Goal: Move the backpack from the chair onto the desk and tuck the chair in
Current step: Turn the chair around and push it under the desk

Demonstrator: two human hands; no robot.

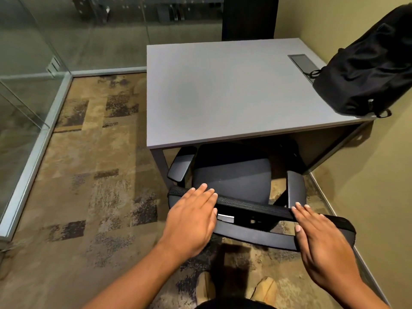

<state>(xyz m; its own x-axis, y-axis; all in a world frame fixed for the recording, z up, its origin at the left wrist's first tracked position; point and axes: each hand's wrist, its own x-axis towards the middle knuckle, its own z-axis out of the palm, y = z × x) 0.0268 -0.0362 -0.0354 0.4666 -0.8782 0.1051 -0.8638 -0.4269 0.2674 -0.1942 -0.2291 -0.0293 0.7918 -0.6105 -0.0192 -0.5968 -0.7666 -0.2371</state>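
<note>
Seat front of chair (231, 175) hidden under the surface (223, 90); legs out of sight. Black, soft fabric backpack (367, 68) on the surface's far right corner, top cut off by frame edge. Left grip (191, 221) and right grip (323, 244) flat, fingers spread, pressed on the chair's mesh backrest top, clasping nothing.

Both flat hands, left hand (191, 221) and right hand (323, 244), rest on the chair (234, 175) back; backpack (365, 70) on desk (223, 90).

1. A patchy brown and tan carpet (93, 175) covers the floor.
2. Glass partitions (33, 52) in metal frames stand left and behind.
3. A plain olive wall (379, 186) runs along the right.
</note>
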